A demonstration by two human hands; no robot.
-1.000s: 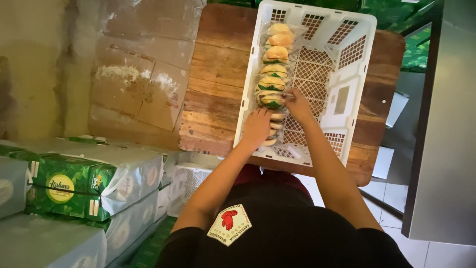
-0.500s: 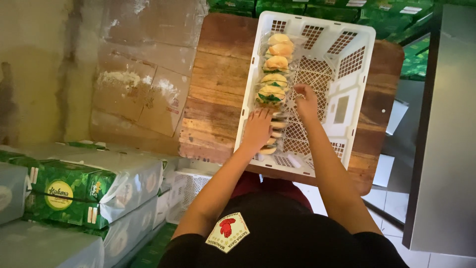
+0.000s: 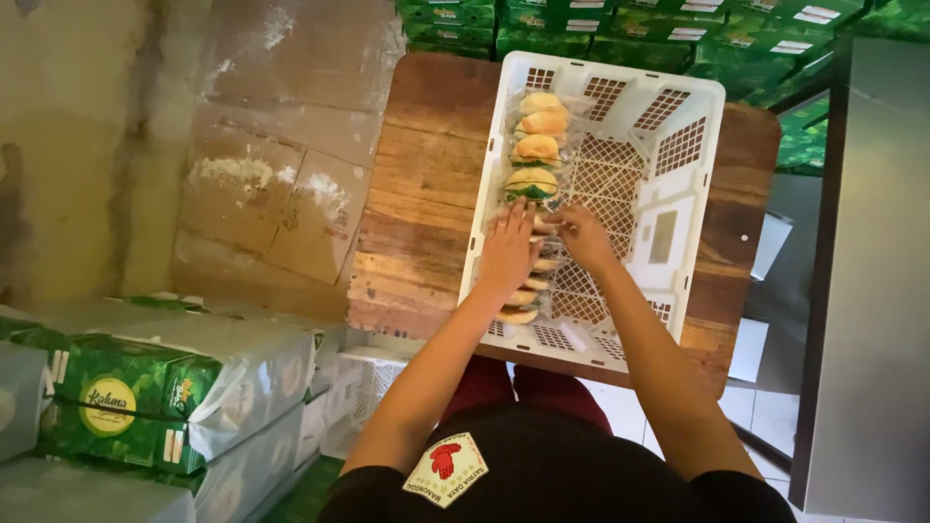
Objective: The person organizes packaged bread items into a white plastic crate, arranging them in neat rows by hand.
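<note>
White plastic, latticed on its walls and floor — that was the crate [image 3: 668,208] sitting on the worn wooden surface [image 3: 426,194], with one corner reaching toward the person's lap. Down the crate's left side ran a single row of wrapped buns [image 3: 535,155], pale tan on top with a green band showing through the clear wrap, packed one against the next from the far wall toward the near edge.

The left hand [image 3: 508,254] lay flat over the row about halfway along, palm down, fingers spread wide and pressed on the buns beneath rather than closed around any one. The right hand [image 3: 584,235] sat just beside it, fingers drawn narrow and pinching at the clear wrap of a bun where the two hands met; how much it gripped could not be told. Below the left hand the near end of the row [image 3: 521,300] showed as a few tan edges, tilted on their sides. The rest of the crate's floor lay to the right of the row.

Green cartons [image 3: 620,24] were stacked beyond the far edge of the surface. At lower left stood green packs in clear film [image 3: 145,407] — well apart from the crate — and flattened cardboard [image 3: 281,165] leaned behind them.
</note>
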